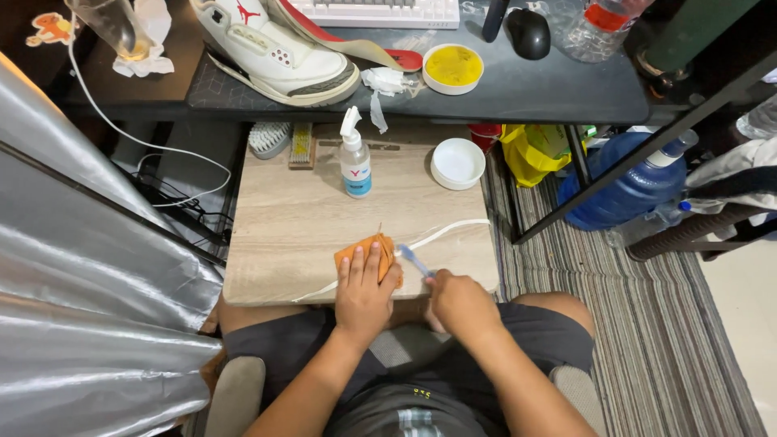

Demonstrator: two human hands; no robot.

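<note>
At the lower centre of the frame we are pressing our left hand (363,295) flat on an orange cloth (366,252), fingers spread a little, so most of the cloth is hiding beneath the palm. A white shoelace (449,231) is running under it across the wooden board (283,218); its long axis is slanting from the lower left up to the right of the board, and its middle stretch is lost under the cloth and hand. Our right hand (461,303) is closing in a fist around a small blue brush (414,259), whose handle is swallowed by the fist; the head is pointing up-left toward the cloth, and we cannot tell whether its bristles are touching the lace. Higher on the board a spray bottle (354,162) and a white bowl (457,163) are standing. A white sneaker (279,53) is being cut off by the top edge.
</note>
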